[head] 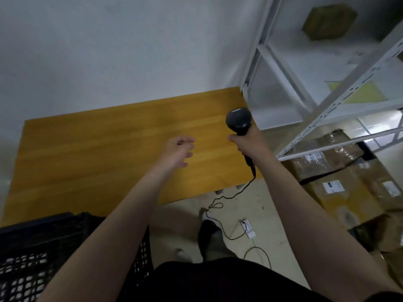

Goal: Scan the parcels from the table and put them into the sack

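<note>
My right hand (248, 142) grips the handle of a black barcode scanner (238, 120) over the right end of the wooden table (98, 153). The scanner's head points up and away, and its black cable (231, 197) trails down to the floor. My left hand (178, 152) hovers over the middle of the table with fingers loosely spread, holding nothing. No parcel lies on the tabletop. No sack shows in this view.
A black mesh crate (32, 253) stands at the lower left against the table's near edge. A white metal shelf rack (327, 105) rises on the right, with a box (329, 20) on it. Cardboard boxes (340, 186) are stacked on the floor beneath. A white power strip (247, 227) lies on the floor.
</note>
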